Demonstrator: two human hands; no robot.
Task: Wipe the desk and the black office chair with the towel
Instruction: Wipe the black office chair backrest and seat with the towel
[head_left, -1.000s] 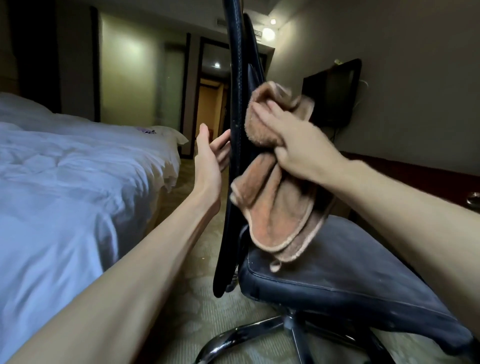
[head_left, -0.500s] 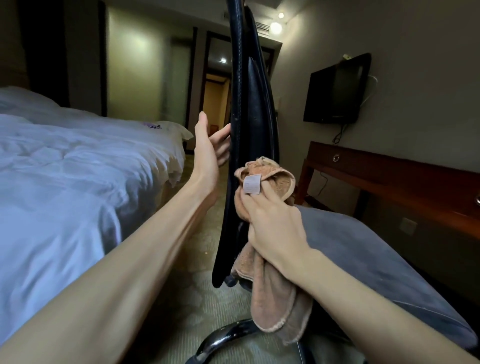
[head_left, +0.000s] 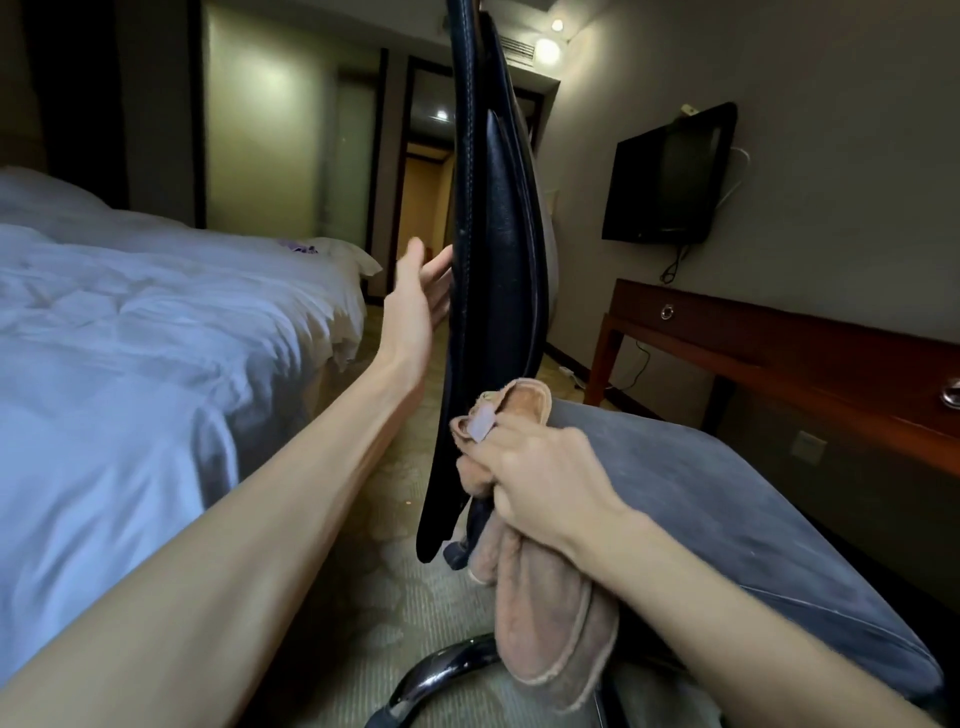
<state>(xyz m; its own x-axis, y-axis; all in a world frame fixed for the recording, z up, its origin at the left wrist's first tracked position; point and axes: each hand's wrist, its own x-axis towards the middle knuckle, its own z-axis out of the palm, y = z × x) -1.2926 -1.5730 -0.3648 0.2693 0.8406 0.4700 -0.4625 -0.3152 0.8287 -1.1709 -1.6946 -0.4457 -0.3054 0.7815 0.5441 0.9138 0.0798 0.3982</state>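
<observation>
While the left hand (head_left: 415, 299) lies flat, fingers straight, against the rear of the black office chair (head_left: 501, 249), seemingly to brace its back against the push, the right hand (head_left: 540, 483) curls its fingers round the bunched pink towel (head_left: 550, 639), pressing it low on the backrest's front, just above the seat (head_left: 727, 493); the towel's loose end hangs below; the desk (head_left: 779, 338) stands by the wall, well apart.

Above where your right hand (head_left: 545, 483) grips the towel (head_left: 550, 639), the chair back (head_left: 498, 249) runs off the top edge; your left hand (head_left: 415, 301) is blurred, fingertips hidden behind that back.
</observation>
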